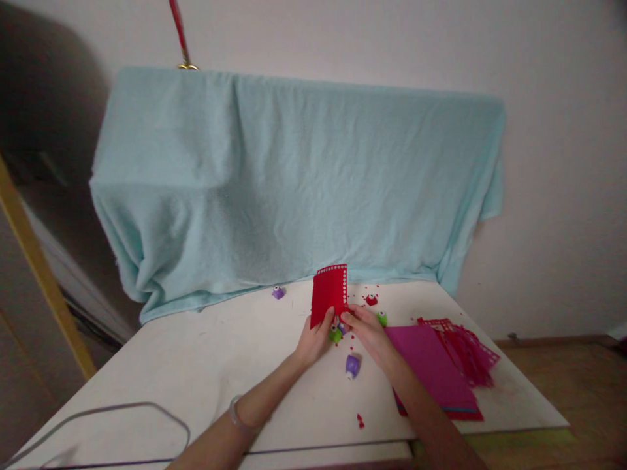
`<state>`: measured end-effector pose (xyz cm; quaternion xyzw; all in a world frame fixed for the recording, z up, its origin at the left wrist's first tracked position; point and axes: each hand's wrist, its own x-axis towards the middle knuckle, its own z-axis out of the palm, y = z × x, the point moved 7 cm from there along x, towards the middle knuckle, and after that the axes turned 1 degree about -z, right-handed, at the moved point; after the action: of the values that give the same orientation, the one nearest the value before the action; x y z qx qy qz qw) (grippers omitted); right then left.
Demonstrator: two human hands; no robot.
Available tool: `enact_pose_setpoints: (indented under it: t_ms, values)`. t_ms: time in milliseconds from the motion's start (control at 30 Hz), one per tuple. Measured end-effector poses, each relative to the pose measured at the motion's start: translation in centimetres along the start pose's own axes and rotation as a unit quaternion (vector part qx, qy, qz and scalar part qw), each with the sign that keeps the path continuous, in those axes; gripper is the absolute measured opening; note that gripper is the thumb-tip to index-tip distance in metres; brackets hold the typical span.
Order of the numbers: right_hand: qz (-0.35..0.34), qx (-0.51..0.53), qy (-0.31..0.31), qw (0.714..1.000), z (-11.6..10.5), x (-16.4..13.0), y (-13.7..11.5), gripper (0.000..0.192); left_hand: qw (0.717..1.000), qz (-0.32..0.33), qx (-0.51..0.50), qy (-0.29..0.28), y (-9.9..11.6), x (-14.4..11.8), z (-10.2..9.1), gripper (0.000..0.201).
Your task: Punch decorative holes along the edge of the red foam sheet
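Note:
A red sheet of paper (327,294), with rows of small punched shapes along its top and right edges, is held up over the table. My left hand (313,339) grips its lower left part, thumb in front. At its lower right corner, my right hand (366,326) has its fingers closed on the paper. Just below the sheet, between the hands, are a green craft punch (336,335) and a purple punch (341,328); whether fingers touch either one I cannot tell. Nearer to me lies another purple punch (352,367). Red paper bits (360,421) are scattered about.
Purple-pink paper sheets (426,365) lie stacked at the right, beside punched red strips (467,352). A red punch (371,299), a green punch (382,318) and a purple punch (278,293) stand farther back. A light blue cloth (304,183) hangs behind the white table (196,365). A grey cable (117,408) curves front left.

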<state>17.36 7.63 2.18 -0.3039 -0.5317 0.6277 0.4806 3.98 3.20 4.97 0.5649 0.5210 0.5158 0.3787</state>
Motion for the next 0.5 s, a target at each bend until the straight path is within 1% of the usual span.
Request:
enact_pose_setpoints:
  t_ms: [133,267,367,500]
  values:
    - [0.008,0.009,-0.018,1.0,0.4,-0.1,0.3,0.029,1.0,-0.017,-0.02,0.008,-0.8,0.1,-0.1,0.055]
    - [0.021,0.013,-0.028,0.999,0.7,-0.3,0.3,0.029,0.998,-0.035,-0.019,0.039,-2.2,0.3,-0.5,0.053]
    - [0.028,0.01,-0.03,0.999,0.8,-0.4,0.2,0.029,0.998,-0.031,-0.018,0.052,-2.8,0.3,-0.8,0.052]
    - [0.026,0.006,-0.034,0.999,0.9,-0.5,-0.1,0.03,0.998,-0.02,-0.019,0.059,-2.9,0.5,-0.9,0.051]
